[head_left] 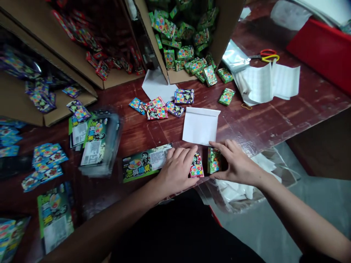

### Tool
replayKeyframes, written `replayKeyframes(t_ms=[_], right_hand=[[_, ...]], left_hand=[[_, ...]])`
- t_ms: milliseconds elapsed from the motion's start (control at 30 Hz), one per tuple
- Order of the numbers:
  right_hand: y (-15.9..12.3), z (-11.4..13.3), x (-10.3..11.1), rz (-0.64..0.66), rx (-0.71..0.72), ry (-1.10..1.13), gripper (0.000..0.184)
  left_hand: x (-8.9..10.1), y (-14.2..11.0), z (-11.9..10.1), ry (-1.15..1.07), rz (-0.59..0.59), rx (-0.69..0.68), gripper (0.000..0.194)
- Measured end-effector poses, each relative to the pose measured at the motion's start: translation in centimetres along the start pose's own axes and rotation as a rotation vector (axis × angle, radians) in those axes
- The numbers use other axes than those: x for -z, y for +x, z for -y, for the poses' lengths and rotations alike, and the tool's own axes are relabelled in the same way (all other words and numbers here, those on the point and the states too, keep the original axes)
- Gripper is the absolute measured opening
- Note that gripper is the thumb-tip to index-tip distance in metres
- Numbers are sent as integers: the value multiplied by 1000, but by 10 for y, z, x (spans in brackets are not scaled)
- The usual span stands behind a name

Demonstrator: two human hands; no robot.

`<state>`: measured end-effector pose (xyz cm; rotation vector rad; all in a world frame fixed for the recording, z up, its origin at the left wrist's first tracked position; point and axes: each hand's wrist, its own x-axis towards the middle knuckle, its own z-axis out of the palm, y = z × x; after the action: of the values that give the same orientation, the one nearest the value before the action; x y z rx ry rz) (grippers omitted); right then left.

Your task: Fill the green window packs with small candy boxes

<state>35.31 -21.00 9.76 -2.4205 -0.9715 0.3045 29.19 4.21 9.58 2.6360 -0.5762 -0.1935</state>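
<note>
Near the table's front edge, my left hand [178, 168] lies over one end of a long printed card [142, 164] that bears candy lettering. Its forefinger and thumb close around a small red candy box [196, 166], partly hidden by the hand. Just to the right, my right hand [233, 162] grips a green candy box [214, 160] between thumb and fingers. A narrow gap separates the two boxes. Beyond them lies a white paper envelope [201, 126], its lower edge close to my right fingertips.
Open cartons hold green boxes [186, 53], red packs [102, 69] and purple packs [41, 95]. Loose packs [156, 109] lie mid-table. Left are stacked cards in clear sleeves [95, 142] and blue packs [48, 160]. Scissors [268, 55] and label sheets [263, 82] lie back right.
</note>
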Motion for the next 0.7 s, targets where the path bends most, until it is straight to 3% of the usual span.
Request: replayKeyframes(t_ms=[167, 333, 400, 533, 633, 700], right_hand=[[-14, 4, -14, -133, -13, 311, 80], [-28, -2, -15, -57, -60, 560, 81], [-33, -11, -12, -35, -45, 432, 82], [-45, -34, -7, -46, -72, -109, 90], [-49, -38, -7, -51, -89, -164, 112], [-47, -32, -10, -19, -57, -113, 117]], left_hand=[[-2, 2, 1, 7, 8, -16, 89], [2, 3, 3, 15, 42, -59, 83], [4, 3, 3, 15, 41, -72, 78], [6, 2, 2, 20, 46, -83, 65], [5, 1, 2, 28, 36, -89, 65], [4, 2, 2, 37, 31, -93, 66]])
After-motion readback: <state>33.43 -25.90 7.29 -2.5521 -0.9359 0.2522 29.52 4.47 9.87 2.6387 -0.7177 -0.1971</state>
